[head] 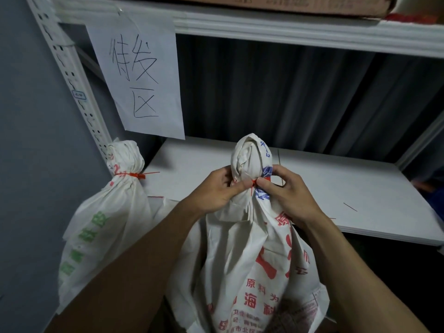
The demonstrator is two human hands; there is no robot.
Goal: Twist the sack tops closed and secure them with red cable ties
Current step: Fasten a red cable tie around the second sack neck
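A white sack (252, 260) with red and blue print stands in front of me, its top twisted into a bunched neck. A red cable tie (254, 182) wraps that neck. My left hand (219, 188) grips the neck from the left and pinches the tie with thumb and forefinger. My right hand (288, 191) holds the neck from the right, its fingertips on the tie as well. To the left stands a second white sack (105, 212) with green print, its neck closed by another red cable tie (135, 175) whose tail points right.
A white shelf board (336, 188) lies behind the sacks, with thin loose ties (350, 207) on it. A paper sign (139, 73) hangs from the upper shelf (288, 30). A perforated rack post (72, 75) rises at left. A dark curtain hangs behind.
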